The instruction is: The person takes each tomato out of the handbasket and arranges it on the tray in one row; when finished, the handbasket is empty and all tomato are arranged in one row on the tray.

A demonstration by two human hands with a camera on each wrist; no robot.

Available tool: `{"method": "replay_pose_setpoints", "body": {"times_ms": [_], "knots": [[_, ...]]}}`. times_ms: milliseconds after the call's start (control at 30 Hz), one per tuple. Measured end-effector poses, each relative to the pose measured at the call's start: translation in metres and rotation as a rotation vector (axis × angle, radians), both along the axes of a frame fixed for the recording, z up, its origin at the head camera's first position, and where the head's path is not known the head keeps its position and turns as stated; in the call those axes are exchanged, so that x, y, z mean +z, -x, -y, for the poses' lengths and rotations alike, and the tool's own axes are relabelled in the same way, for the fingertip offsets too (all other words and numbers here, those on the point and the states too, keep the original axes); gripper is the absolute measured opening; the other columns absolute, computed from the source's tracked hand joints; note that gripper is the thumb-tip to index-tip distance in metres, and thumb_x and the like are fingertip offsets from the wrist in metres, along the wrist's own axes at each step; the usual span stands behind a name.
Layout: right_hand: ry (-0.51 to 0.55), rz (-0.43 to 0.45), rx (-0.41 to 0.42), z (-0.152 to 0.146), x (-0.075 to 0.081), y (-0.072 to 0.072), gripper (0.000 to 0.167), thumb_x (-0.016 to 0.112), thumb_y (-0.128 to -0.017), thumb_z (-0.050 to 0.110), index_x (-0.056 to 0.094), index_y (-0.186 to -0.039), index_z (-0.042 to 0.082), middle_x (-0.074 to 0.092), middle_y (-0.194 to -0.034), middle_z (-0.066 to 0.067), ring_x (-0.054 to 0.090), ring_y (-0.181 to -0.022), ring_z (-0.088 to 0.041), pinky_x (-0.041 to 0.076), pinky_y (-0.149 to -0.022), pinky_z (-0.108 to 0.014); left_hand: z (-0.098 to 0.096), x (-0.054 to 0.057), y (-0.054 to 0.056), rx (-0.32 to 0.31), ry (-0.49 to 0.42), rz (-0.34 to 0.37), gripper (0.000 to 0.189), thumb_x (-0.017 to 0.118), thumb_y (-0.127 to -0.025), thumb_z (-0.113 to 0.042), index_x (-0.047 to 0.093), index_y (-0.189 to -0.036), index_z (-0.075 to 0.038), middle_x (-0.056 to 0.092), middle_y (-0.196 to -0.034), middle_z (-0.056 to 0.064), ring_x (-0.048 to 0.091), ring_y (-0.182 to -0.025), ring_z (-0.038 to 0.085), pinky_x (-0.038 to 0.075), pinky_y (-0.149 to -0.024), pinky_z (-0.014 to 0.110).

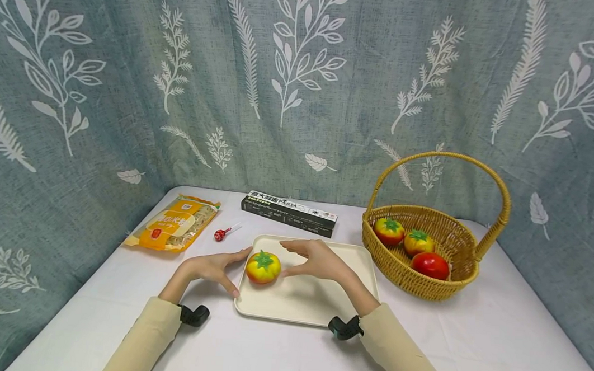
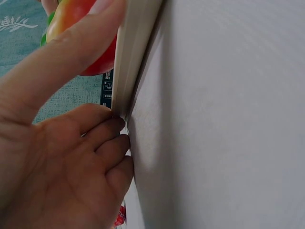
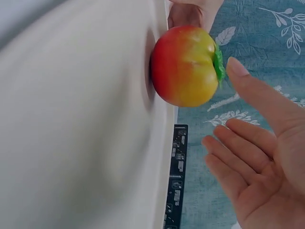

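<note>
A yellow-and-red toy tomato [image 1: 263,267] with a green leafy top sits near the left end of a cream tray [image 1: 315,310]. My left hand [image 1: 211,269] is at the tray's left rim, thumb and fingers spread apart along it. In the left wrist view, the fingertips [image 2: 125,125] meet the outside of the rim and the thumb reaches over its edge. Above the tray, my right hand [image 1: 318,259] is just right of the tomato, fingers relaxed and holding nothing. The right wrist view shows its thumb [image 3: 248,83] close to the tomato's green leaves.
A wicker basket [image 1: 398,269] with a tall handle stands at right, holding two similar tomatoes [image 1: 418,243] and a plain red fruit [image 1: 430,265]. Behind the tray lies a black pasta box [image 1: 288,214]. At left are a red lollipop [image 1: 220,235] and an orange noodle packet [image 1: 174,224].
</note>
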State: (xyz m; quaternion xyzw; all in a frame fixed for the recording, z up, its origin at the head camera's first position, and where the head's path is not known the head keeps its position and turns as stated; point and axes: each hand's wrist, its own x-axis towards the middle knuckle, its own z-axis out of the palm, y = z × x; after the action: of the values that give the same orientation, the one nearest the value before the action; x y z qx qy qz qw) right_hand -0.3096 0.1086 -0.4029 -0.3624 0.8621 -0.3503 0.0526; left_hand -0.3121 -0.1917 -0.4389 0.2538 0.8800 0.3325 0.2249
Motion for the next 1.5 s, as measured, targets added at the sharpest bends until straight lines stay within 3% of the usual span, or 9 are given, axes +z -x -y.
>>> {"method": "replay_pose_setpoints", "body": {"times_ms": [267,700,1033,1300,1400,1500], "knots": [[-0.010,-0.037,-0.014,-0.014,0.006,-0.006,0.068,0.080,-0.078,0.036,0.056,-0.137,0.012,0.057,-0.135,-0.006,0.055,-0.122,-0.020,0.044,-0.102,-0.035,0.000,0.000,-0.001,0.002,0.007,-0.002,0.115,0.089,-0.067,-0.027,0.017,-0.154,-0.005,0.017,-0.158,0.019,0.014,-0.144,0.037,0.012,-0.116,0.051],[-0.058,-0.084,-0.114,-0.050,0.022,-0.016,0.068,0.078,-0.079,0.038,0.054,-0.138,0.015,0.057,-0.134,-0.010,0.053,-0.123,-0.030,0.044,-0.101,-0.048,0.000,0.000,-0.001,0.002,0.004,-0.008,0.115,0.089,-0.067,-0.028,0.017,-0.154,-0.005,0.018,-0.158,0.018,0.015,-0.144,0.036,0.013,-0.116,0.051],[-0.080,-0.217,-0.140,-0.079,0.033,-0.016,0.065,0.079,-0.079,0.037,0.058,-0.135,0.011,0.061,-0.129,-0.014,0.058,-0.116,-0.034,0.049,-0.093,-0.051,0.000,0.000,-0.001,0.007,0.001,-0.001,0.116,0.089,-0.067,-0.028,0.017,-0.154,-0.005,0.017,-0.158,0.019,0.015,-0.144,0.036,0.013,-0.116,0.051],[-0.096,-0.188,-0.182,-0.100,0.041,-0.020,0.068,0.079,-0.077,0.042,0.058,-0.135,0.012,0.061,-0.129,-0.013,0.059,-0.115,-0.032,0.050,-0.092,-0.050,-0.001,-0.001,0.000,-0.006,0.001,-0.008,0.116,0.089,-0.067,-0.029,0.017,-0.154,-0.004,0.017,-0.158,0.019,0.015,-0.144,0.036,0.013,-0.116,0.051],[-0.117,-0.190,-0.180,-0.107,0.046,-0.023,0.068,0.078,-0.077,0.043,0.058,-0.135,0.014,0.062,-0.127,-0.011,0.064,-0.090,-0.022,0.054,-0.079,-0.037,-0.001,-0.002,0.000,-0.006,-0.005,-0.006,0.115,0.089,-0.067,-0.028,0.017,-0.154,-0.004,0.017,-0.158,0.019,0.015,-0.144,0.036,0.012,-0.116,0.050],[-0.141,-0.196,-0.186,-0.113,0.051,-0.024,0.067,0.078,-0.077,0.043,0.058,-0.135,0.017,0.068,-0.101,-0.012,0.043,-0.059,-0.011,0.043,-0.058,-0.027,0.000,-0.002,0.000,-0.007,-0.004,-0.007,0.115,0.089,-0.067,-0.028,0.017,-0.154,-0.004,0.017,-0.158,0.019,0.015,-0.144,0.036,0.012,-0.116,0.050]]}}
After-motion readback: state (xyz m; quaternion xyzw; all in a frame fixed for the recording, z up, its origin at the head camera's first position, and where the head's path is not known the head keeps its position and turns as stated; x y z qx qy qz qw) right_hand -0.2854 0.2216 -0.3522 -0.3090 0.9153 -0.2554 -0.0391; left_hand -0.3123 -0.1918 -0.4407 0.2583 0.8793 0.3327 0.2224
